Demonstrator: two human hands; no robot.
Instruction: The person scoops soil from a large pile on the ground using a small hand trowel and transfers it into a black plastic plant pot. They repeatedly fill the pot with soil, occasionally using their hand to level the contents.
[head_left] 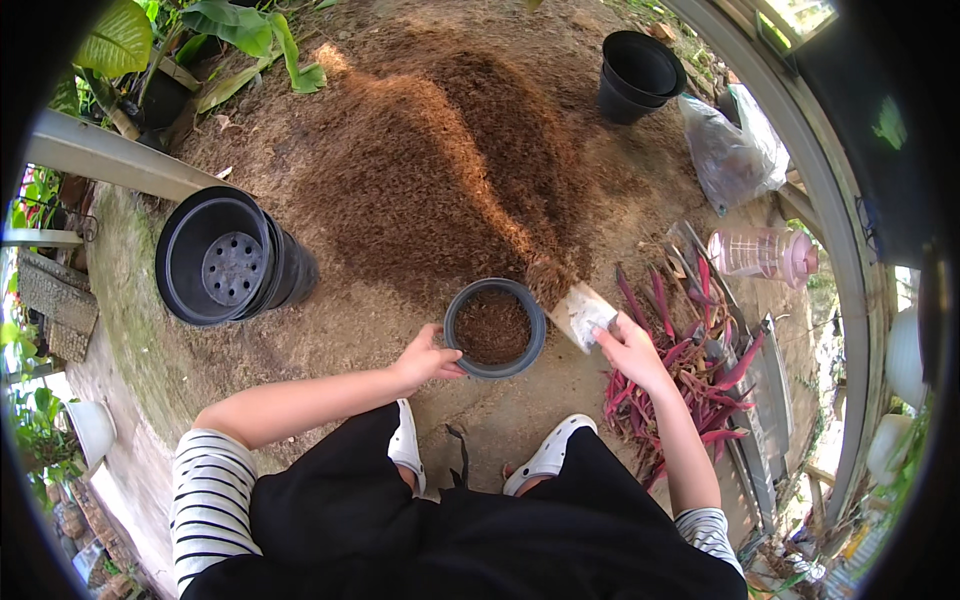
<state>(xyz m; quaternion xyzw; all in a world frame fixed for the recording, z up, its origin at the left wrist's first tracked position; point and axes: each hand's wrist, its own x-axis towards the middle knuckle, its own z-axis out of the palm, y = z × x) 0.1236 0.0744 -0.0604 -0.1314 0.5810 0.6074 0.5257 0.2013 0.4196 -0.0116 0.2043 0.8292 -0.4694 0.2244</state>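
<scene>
A small round grey plastic pot (494, 327) stands upright on the sandy ground (380, 330), nearly full of crumbly brown coconut-fibre soil. The left hand (427, 357) pinches its near-left rim, grip closed on it. The right hand (630, 347) closes around a flat whitish plastic scoop (582, 313), its long axis pointing up-left toward the pot's right rim, by the coarse brown soil heap (440, 170). Stacked black pots (232, 257) lie left; red-purple leafy cuttings (690, 360) lie right.

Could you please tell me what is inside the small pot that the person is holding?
The small pot holds brown soil nearly to its rim. The soil covers the pot's bottom, so nothing beneath shows.
</scene>
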